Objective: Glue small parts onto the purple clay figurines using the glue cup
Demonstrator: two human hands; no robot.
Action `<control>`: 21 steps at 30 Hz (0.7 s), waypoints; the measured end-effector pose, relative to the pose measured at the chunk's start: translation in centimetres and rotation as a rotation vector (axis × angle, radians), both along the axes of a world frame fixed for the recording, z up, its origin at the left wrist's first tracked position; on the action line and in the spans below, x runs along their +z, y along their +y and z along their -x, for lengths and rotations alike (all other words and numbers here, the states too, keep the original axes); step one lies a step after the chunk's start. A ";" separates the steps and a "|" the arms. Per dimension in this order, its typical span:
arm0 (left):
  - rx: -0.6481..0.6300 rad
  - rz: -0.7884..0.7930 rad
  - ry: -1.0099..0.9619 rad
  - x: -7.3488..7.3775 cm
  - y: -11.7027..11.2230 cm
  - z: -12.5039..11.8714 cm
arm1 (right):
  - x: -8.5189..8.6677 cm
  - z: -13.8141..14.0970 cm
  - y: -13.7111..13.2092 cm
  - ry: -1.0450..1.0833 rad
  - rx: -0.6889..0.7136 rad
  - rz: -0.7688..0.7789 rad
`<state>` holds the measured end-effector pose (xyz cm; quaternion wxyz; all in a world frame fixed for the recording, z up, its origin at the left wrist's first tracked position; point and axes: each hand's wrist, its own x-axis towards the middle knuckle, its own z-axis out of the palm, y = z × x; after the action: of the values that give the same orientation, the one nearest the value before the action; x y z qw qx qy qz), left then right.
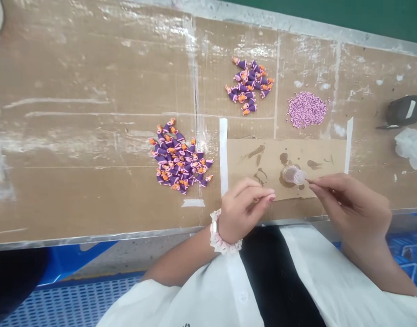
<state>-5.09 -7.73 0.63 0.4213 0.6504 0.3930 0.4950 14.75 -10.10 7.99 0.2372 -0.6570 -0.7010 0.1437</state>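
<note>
My right hand [351,204] pinches a thin dark stick [308,180], of which only a short length shows. Its tip meets a small clear plastic cup [289,174] with a round translucent flap, perhaps its lid [300,177], on a stained cardboard sheet [235,156]. Left of the cup, my left hand [244,209] hovers over the sheet's front edge with thumb and forefinger pressed together. A reddish spot shows at those fingertips; whether it is a held piece or a nail I cannot make out. A frilly band circles that wrist.
Small purple figurines with orange hair lie in a larger pile [181,159] at left and a smaller pile [249,86] behind. Tiny pink-purple pieces [307,110] are heaped behind the sheet. A black object [405,110] and crumpled white plastic [412,147] lie at right.
</note>
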 end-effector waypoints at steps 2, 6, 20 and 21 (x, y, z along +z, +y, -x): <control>0.001 0.024 -0.006 0.2 0.1 0.0 | 0.3 0.0 0.4 -0.016 0.045 0.022; -0.013 0.077 -0.014 0.5 0.3 0.1 | 1.1 0.3 1.2 -0.065 0.079 0.089; -0.015 0.095 -0.022 0.8 0.3 0.2 | 1.2 0.7 1.2 -0.147 0.047 0.123; -0.015 0.095 -0.024 0.8 0.3 0.2 | 1.2 0.7 1.2 -0.155 0.049 0.124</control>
<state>-5.33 -7.40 1.41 0.4602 0.6267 0.4061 0.4802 14.06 -8.94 9.17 0.1377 -0.6622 -0.7230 0.1411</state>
